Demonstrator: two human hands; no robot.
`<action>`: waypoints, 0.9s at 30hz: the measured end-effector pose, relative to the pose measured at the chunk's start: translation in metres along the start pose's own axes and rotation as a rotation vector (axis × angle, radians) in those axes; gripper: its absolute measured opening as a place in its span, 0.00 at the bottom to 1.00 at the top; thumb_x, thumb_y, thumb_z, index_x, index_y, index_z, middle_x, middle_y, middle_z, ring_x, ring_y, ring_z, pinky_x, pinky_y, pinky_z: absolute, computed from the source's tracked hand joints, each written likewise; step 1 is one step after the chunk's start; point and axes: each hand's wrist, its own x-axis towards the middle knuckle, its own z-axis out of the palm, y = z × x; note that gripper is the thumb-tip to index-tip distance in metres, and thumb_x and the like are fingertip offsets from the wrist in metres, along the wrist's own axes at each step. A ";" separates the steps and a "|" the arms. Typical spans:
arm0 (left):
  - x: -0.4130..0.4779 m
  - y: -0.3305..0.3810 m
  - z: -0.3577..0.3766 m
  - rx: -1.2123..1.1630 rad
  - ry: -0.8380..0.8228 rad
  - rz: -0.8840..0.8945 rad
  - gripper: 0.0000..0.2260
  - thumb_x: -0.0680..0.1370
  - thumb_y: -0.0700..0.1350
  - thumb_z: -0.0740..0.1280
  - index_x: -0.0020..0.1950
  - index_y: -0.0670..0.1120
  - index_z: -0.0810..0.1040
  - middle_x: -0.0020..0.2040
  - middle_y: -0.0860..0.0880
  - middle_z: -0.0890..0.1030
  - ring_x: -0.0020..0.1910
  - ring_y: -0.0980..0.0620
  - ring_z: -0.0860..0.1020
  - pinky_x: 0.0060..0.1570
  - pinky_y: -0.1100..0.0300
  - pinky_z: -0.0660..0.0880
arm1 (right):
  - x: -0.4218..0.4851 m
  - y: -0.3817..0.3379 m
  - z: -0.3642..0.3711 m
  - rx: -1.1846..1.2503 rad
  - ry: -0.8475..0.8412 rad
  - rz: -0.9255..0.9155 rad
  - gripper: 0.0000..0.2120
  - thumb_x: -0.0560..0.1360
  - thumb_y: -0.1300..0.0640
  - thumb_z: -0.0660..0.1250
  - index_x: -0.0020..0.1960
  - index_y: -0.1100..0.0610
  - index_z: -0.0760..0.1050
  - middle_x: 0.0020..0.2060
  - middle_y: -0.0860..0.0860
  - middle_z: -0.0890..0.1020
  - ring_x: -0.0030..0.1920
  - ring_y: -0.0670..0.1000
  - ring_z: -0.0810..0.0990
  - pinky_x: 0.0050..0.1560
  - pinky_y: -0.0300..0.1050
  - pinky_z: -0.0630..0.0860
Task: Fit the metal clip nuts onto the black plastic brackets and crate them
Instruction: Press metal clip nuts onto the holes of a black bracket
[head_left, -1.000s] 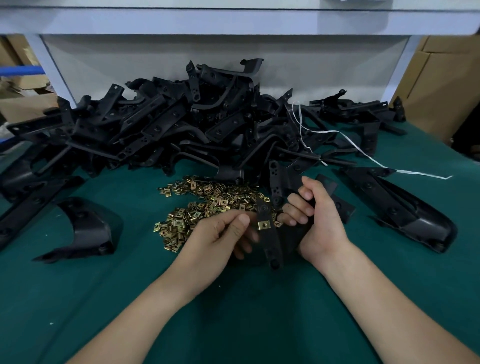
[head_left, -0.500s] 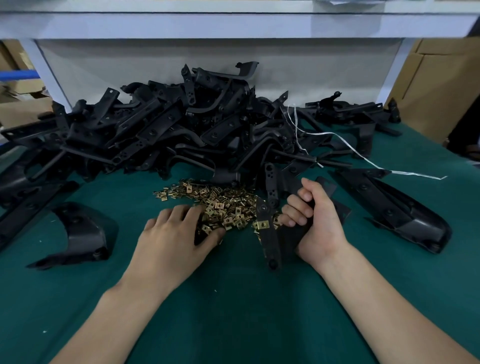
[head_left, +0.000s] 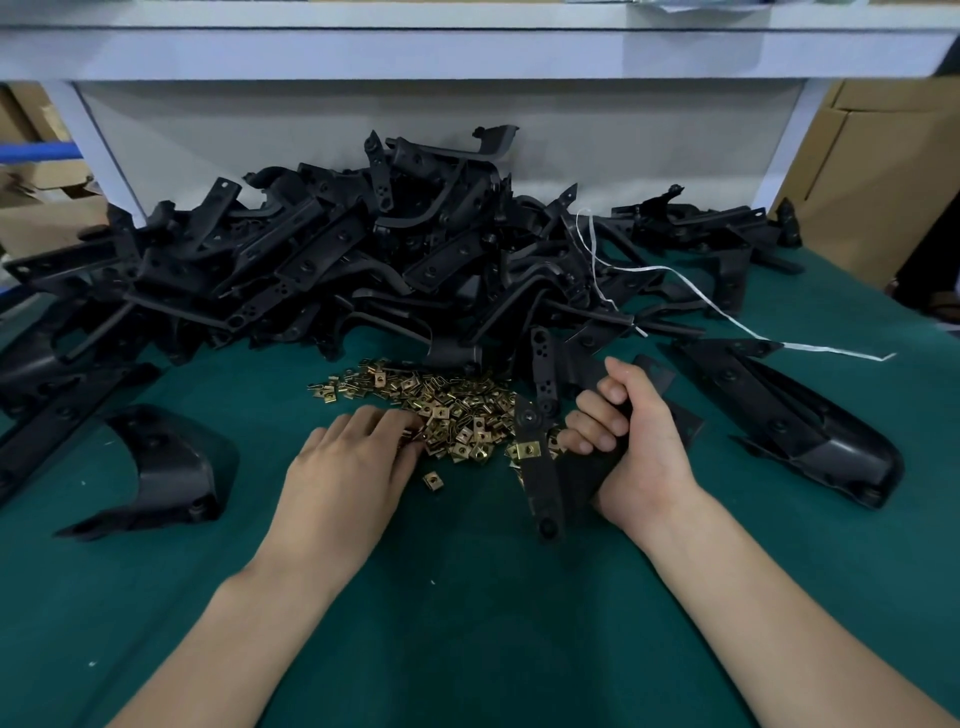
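While resting left grip (head_left: 348, 467) on nuts (head_left: 457, 410) underneath, can't tell if pinching one. Got right grip (head_left: 639, 447) curled tight round bracket (head_left: 540, 483), sticking out leftward. Stiff light plastic; tiny slippery nuts, probably best pinched by edges.

My left forearm reaches in from the lower left with the wrist straight. My left hand (head_left: 348, 467) lies palm down, knuckles up, its fingers close together and bent at the tips onto the clip nuts (head_left: 457, 415). The thumb is tucked out of sight, so I cannot tell whether I pinch one. My right forearm reaches in from the lower right. My right hand (head_left: 641, 447) has its fingers (head_left: 597, 415) stacked and curled tight round a black bracket (head_left: 540, 483).
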 end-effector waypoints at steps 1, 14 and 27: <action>0.000 0.000 0.001 -0.003 0.011 0.005 0.09 0.80 0.47 0.69 0.58 0.47 0.82 0.50 0.48 0.82 0.45 0.42 0.81 0.46 0.49 0.77 | 0.000 0.000 0.000 -0.003 0.001 -0.001 0.20 0.79 0.48 0.63 0.30 0.50 0.65 0.22 0.45 0.58 0.21 0.45 0.57 0.23 0.39 0.62; 0.001 -0.004 0.006 -0.083 0.212 0.062 0.06 0.78 0.41 0.71 0.55 0.46 0.81 0.46 0.51 0.82 0.38 0.44 0.79 0.40 0.52 0.76 | -0.003 -0.002 0.002 0.009 -0.001 0.005 0.21 0.80 0.48 0.63 0.29 0.50 0.65 0.22 0.45 0.58 0.21 0.45 0.57 0.23 0.39 0.63; 0.002 -0.003 0.004 -0.102 0.205 0.064 0.08 0.80 0.47 0.69 0.55 0.44 0.81 0.46 0.49 0.82 0.43 0.44 0.80 0.46 0.48 0.75 | 0.001 -0.001 -0.002 0.048 -0.001 0.022 0.20 0.78 0.48 0.65 0.30 0.50 0.65 0.22 0.45 0.58 0.21 0.45 0.57 0.24 0.39 0.63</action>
